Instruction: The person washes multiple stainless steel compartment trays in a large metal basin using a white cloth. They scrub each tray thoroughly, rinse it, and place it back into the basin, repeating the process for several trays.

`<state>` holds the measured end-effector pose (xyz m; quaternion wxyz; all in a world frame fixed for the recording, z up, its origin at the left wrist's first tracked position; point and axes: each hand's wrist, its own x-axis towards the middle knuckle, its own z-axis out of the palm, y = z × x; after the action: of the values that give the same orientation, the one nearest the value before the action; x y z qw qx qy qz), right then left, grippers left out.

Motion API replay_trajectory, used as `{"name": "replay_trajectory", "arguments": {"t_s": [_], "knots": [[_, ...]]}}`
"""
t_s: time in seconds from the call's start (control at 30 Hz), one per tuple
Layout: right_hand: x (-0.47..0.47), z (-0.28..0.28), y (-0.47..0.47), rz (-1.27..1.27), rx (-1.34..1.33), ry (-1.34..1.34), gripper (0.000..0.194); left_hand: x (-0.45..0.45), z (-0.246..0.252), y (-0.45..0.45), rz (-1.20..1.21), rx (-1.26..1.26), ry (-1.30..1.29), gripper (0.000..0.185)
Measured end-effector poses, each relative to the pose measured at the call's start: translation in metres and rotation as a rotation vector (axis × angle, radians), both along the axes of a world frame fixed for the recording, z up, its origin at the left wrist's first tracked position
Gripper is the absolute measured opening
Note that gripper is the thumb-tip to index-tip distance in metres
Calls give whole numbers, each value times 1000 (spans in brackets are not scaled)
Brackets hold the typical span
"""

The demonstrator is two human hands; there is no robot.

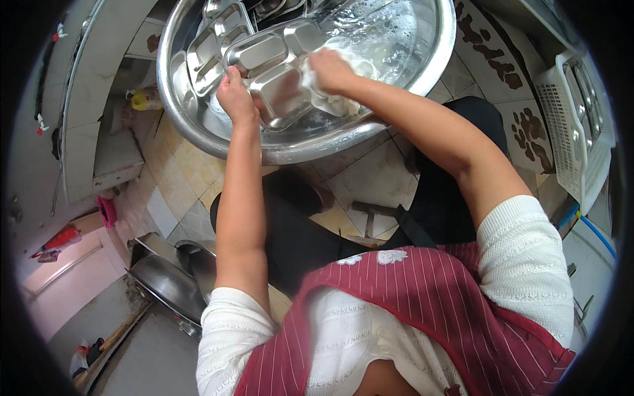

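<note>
A large round metal basin (pixel 297 157) holds sudsy water (pixel 391 29) and several stainless-steel compartment trays. My left hand (pixel 237 98) grips the near-left edge of one compartment tray (pixel 282 91), which is tilted inside the basin. At that tray's right side, my right hand (pixel 331 70) is blurred and closed around a white cloth (pixel 346 99); part of the cloth hangs below the hand. Another compartment tray (pixel 205 57) leans against the basin's left wall, partly behind the held one.
A white plastic basket (pixel 569 128) with metal trays stands at the right. To the left, a yellow bottle (pixel 147 98) is on a low ledge. Large metal pans (pixel 166 277) lie on the lower left. A blue hose (pixel 597 235) runs along the right edge.
</note>
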<state>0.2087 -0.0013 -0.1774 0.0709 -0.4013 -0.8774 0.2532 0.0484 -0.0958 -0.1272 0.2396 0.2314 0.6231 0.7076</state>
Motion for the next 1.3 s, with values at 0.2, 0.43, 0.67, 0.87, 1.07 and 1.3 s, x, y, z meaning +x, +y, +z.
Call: {"name": "replay_trajectory", "arguments": {"t_s": [0.2,0.43,0.67,0.87,1.07,1.3], "knots": [[5,3,4,12,-160,-161,21,16,-2,8,124,61,-15,30],[-9,37,-56,177,-175,271,32,7,-8,7,189,50,-176,29],[37,5,70,-176,6,-27,34,12,44,-1,48,42,307,24],[100,49,129,-388,3,-280,28,52,93,-10,-325,-1,1064,12],[101,-18,154,-559,-21,-325,34,65,84,1,-447,23,1487,19],[52,-1,69,-31,-31,-236,22,31,30,-17,-374,-57,288,41]]}}
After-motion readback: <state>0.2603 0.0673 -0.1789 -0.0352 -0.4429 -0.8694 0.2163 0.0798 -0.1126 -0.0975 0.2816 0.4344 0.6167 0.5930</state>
